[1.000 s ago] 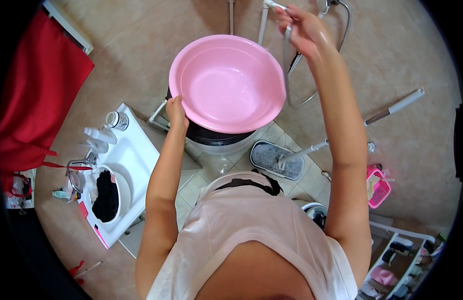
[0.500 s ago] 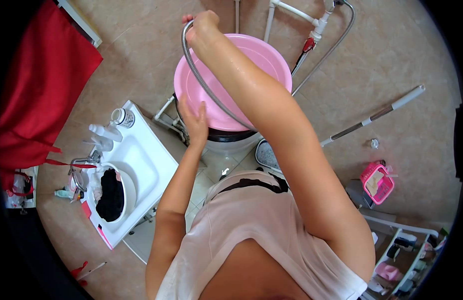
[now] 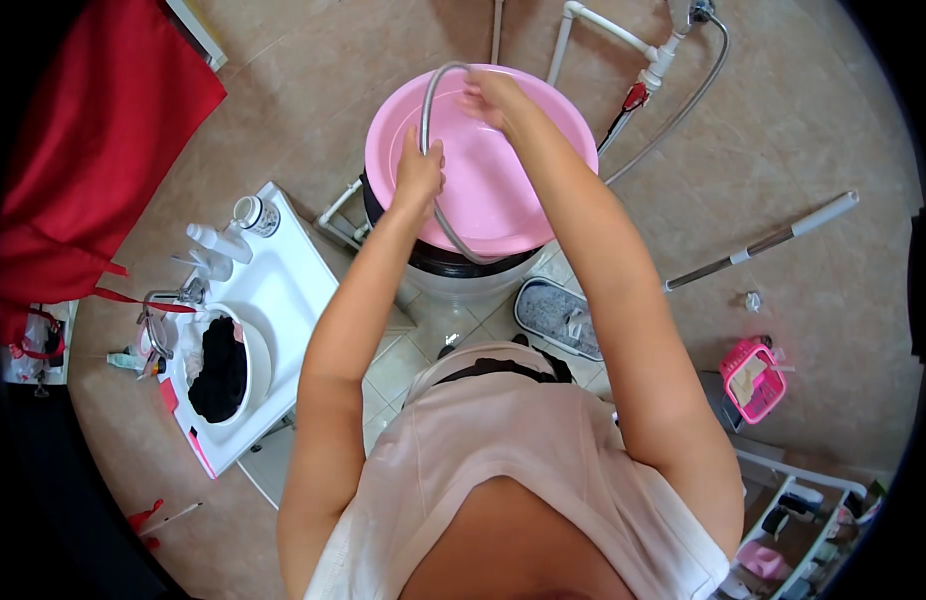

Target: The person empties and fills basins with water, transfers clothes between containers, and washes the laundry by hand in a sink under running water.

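A silvery flexible shower hose [image 3: 426,112] arcs over a pink basin [image 3: 548,215]. My left hand [image 3: 420,178] is over the basin's left side, its fingers closed around the hose. Above the basin's far part is my right hand [image 3: 495,100], where the upper end of the hose meets it. The fingers of that hand are curled and slightly blurred, and the hose's tip is hidden there. Beneath the basin stands a wider container with a black rim [image 3: 453,266]. The hose's lower loop hangs over the basin's near edge.
At left, a white sink [image 3: 293,275] holds a white tub [image 3: 261,375] with black cloth [image 3: 221,370], beside bottles [image 3: 221,243]. A grey-lined tray [image 3: 543,310] lies on the floor. To the right are a mop handle [image 3: 773,238], pink basket [image 3: 753,385] and rack [image 3: 798,520]. Pipes [image 3: 613,35] stand behind.
My right hand has come down and right from beyond the basin's far rim to above the basin. My left hand has moved up and inward onto the hose. The view shifted slightly.
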Tool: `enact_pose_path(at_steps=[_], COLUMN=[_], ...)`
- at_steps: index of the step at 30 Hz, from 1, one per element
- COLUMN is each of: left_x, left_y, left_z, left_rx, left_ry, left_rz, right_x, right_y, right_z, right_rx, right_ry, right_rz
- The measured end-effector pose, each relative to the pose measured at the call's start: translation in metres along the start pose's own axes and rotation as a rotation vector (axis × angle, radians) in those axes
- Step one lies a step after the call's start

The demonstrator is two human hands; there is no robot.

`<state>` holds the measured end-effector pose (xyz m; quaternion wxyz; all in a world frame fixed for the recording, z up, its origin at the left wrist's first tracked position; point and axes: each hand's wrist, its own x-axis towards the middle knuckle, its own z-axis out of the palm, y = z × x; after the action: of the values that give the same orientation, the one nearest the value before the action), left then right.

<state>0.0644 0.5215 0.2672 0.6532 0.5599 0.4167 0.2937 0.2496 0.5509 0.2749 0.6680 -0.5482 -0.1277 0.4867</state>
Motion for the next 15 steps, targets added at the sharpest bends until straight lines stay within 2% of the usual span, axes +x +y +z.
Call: enact_pose_path(at_steps=[2, 4, 6, 8, 10, 13, 15], left_x=[0.017, 0.042, 0.067, 0.085, 0.093, 0.114, 0.122], left_y=[0.007, 0.004, -0.001, -0.005, 0.008, 0.029, 0.05], left_z=[-0.002, -0.002, -0.003, -0.001, 0.004, 0.009, 0.015], left_rx=[0.049, 0.064, 0.118, 0.196, 0.134, 0.002, -0.042], left_ry=[-0.017, -0.059, -0.064, -0.043, -0.039, -0.073, -0.115], left_rz=[-0.042, -0.108, -0.086, -0.043, -0.084, -0.171, -0.218], right_x=[-0.014, -0.041, -0.084, -0.111, -0.121, -0.14, -0.145], right_y=[0.027, 0.051, 0.075, 0.108, 0.135, 0.147, 0.152], right_z=[-0.032, -0.051, -0.064, -0.07, -0.081, -0.073, -0.068], right_rx=[-0.269, -0.496, -0.639, -0.739, -0.583, -0.951, -0.892], right_ry=[-0.093, -0.264, -0.479, -0.551, -0.748, -0.611, -0.52], right_rz=[-0.055, 0.02, -0.011, -0.083, -0.02, -0.4, -0.656])
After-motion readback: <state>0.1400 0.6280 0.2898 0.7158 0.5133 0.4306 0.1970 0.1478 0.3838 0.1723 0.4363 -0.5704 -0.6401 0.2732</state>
